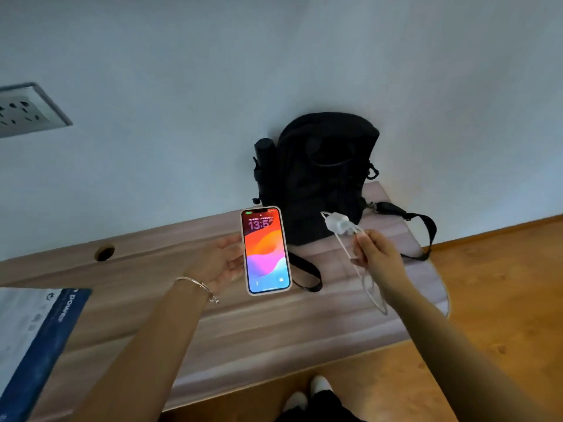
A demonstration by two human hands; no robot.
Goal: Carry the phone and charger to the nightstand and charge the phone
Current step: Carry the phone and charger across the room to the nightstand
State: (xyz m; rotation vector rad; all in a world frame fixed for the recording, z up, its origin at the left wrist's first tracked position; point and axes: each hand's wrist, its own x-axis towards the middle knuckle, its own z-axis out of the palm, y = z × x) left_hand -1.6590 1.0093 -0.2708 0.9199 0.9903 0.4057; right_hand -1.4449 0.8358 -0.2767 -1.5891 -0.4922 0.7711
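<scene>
Both hands full above the pale wooden desk [152,287].
I see the left hand [222,263] gripping the lit pale-cased smartphone [265,250]; the right hand [376,254] pinches the white plug charger [336,224] by its cable, near a black backpack [323,178].

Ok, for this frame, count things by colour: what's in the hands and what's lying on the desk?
Black: 2, backpack and cylinder in its side pocket
White: 1, charger with cable, in right hand
Pale-cased: 1, phone, in left hand
Blue and white: 1, package
Total: 5
</scene>
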